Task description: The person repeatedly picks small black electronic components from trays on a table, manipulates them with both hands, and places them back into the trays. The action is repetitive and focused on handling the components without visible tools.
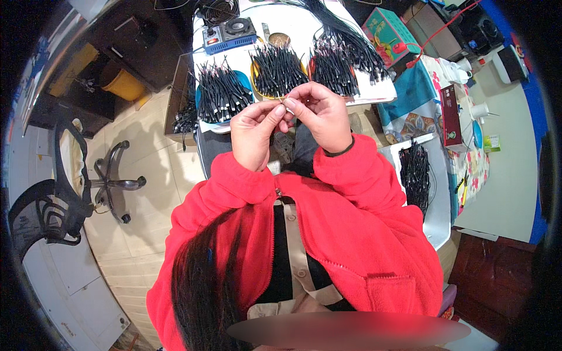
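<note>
My left hand [256, 130] and my right hand [321, 117] meet at the near edge of the white table [370, 91], fingertips pinched together. Between them is a tiny piece, mostly hidden by my fingers; its kind cannot be made out. Just beyond my hands stand three bundles of short black cables with small metal ends: a left bundle [221, 93] in a blue container, a middle bundle [277, 69] in a yellow one, and a right bundle [333, 69] in an orange-red one. Longer black cables [357, 50] spread out behind the right bundle.
A blue-sided device [230, 36] with a round top sits at the table's back left. To the right, a white tray [440, 202] carries more black cables [414, 175], near a dark red box [454, 117]. An office chair [108, 182] stands on the left floor, a yellow bin [125, 85] behind it.
</note>
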The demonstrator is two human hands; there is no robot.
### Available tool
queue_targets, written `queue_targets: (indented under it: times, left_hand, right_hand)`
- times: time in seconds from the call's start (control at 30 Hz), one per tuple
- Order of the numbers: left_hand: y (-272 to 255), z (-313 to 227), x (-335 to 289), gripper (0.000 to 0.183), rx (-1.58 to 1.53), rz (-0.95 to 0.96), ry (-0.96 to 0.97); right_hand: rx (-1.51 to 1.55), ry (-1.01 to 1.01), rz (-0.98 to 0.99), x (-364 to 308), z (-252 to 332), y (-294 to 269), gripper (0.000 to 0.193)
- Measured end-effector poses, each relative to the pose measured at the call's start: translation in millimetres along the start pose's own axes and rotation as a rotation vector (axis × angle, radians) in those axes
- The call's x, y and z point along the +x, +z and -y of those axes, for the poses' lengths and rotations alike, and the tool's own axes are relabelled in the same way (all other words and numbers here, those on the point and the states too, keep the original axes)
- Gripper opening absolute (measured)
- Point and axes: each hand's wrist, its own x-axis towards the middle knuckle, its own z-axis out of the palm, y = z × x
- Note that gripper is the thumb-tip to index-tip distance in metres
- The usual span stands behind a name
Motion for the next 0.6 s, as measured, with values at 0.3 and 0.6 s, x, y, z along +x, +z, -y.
queue_targets:
  times: [0.3,0.6]
  left_hand:
    - [1,-1,-3,0.012,-0.205,0.059,-0.095]
    - [-9,-5,3,0.016,-0.196,0.235,-0.333]
  right_hand:
    - [0.462,0.089,-0.071,-7,-13,5,0.007]
    - [0.525,0.275,0.183,-3,-10,-15,0.01]
